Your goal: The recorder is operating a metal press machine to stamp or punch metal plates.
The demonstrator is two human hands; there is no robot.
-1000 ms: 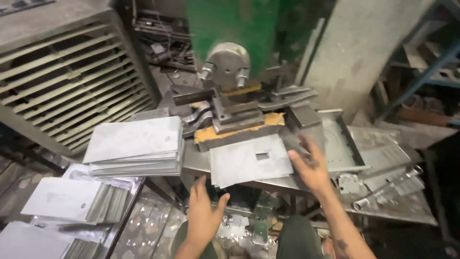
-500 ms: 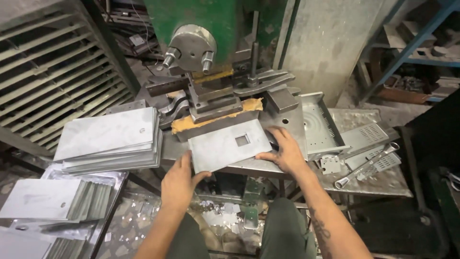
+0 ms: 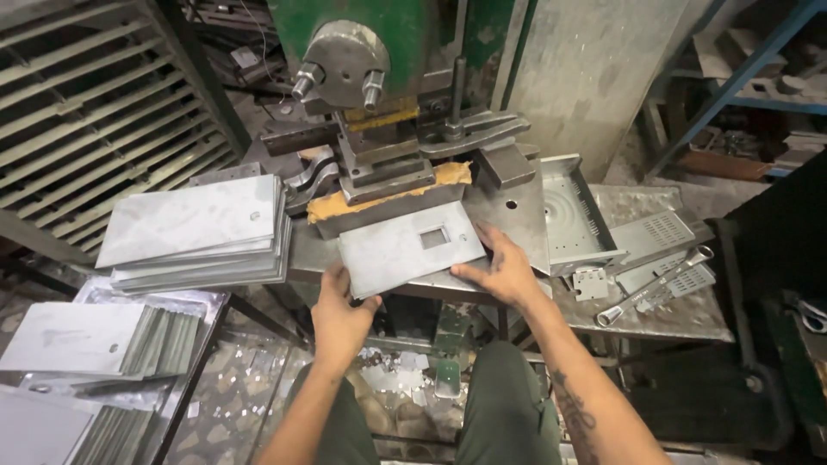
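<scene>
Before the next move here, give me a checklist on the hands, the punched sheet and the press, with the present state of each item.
1. Left hand has a grip on the near edge of the punched sheet: ok.
2. Right hand lies flat on the sheet's right edge: ok.
3. Sheet's far edge against the press die: cannot tell whether it is fully seated.
4. Fingers outside the die: ok, both hands are at the near side.
5. Stack of sheets at the left is apart from the sheet in hand: ok.
6. Wrench on the table at the right lies apart from the hands: ok.
</scene>
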